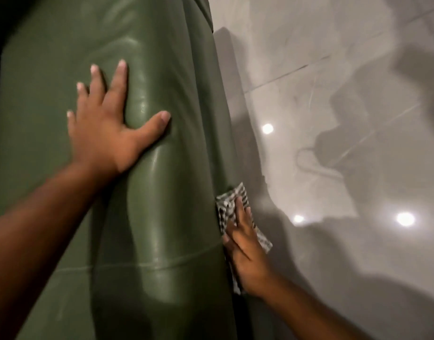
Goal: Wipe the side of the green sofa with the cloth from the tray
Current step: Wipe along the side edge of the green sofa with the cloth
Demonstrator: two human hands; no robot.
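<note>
The green leather sofa [167,69] fills the left and middle of the view, seen from above its padded arm. My left hand [105,133] lies flat on top of the arm with fingers spread, holding nothing. My right hand [245,246] presses a black-and-white checked cloth [227,204] against the sofa's outer side, low on its right edge. Part of the cloth sticks out above and below my fingers; the rest is hidden under my palm. The tray is not in view.
A glossy grey tiled floor [346,82] spreads to the right of the sofa, with ceiling-light reflections [404,218] and dark shadows on it. A seam runs across the sofa arm [147,263] near the bottom.
</note>
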